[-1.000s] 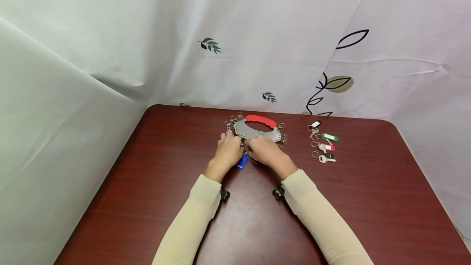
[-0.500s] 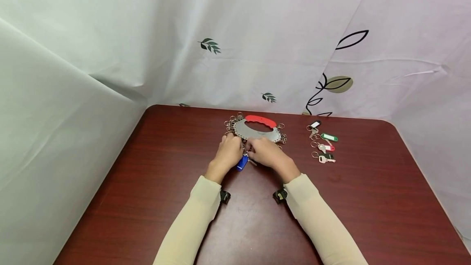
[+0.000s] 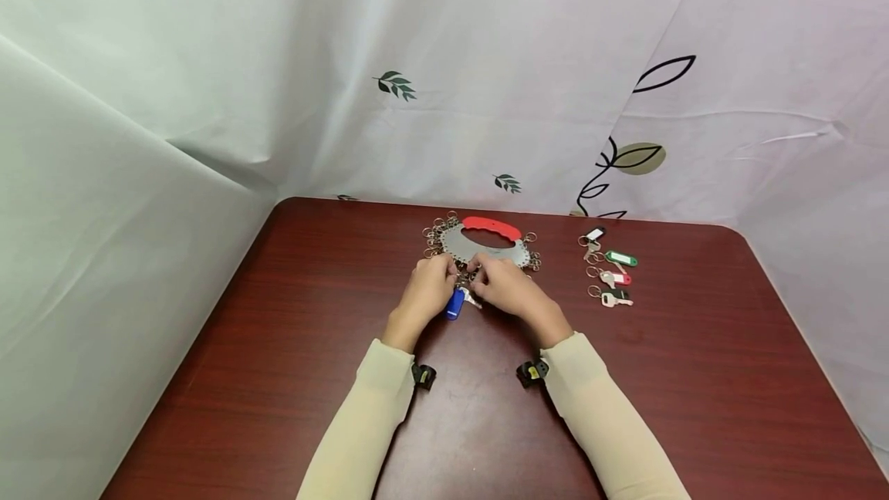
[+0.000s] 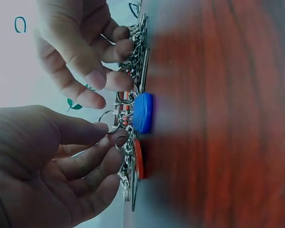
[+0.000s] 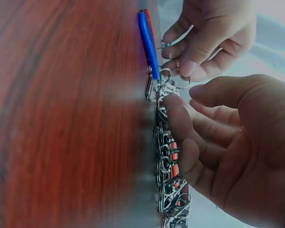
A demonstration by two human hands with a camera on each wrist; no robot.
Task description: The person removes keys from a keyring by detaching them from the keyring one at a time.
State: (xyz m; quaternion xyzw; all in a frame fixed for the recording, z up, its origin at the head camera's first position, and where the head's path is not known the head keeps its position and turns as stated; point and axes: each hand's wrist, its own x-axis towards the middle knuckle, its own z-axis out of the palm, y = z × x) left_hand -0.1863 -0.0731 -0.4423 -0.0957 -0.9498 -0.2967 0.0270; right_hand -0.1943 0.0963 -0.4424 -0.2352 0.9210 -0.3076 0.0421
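My left hand [image 3: 425, 289] pinches a metal split ring [image 4: 109, 111] between thumb and fingertip. A blue key tag [image 3: 454, 304] and a silver key [image 3: 469, 298] hang by the ring, low at the table. My right hand [image 3: 512, 285] is just right of them, thumb and index finger apart, the other fingers loosely bent, with nothing held. Behind both hands lies a silver crescent-shaped plate [image 3: 455, 244] with a red grip [image 3: 491, 227], its edge lined with many small rings and clips. In the left wrist view, a red tag [image 4: 139, 159] lies beside the blue one, below the left fingers.
To the right on the brown table [image 3: 708, 361] lies a column of tagged keys: a black tag [image 3: 595, 234], a green tag [image 3: 621, 259], a red tag [image 3: 623, 279] and a silver key [image 3: 616, 300] over a dark tag. White cloth [image 3: 444, 60] hangs behind the table.
My right thumb and index finger have parted and drawn slightly right of the blue tag. The silver key beside it shows more now. The left hand keeps its pinch, tilted a little.
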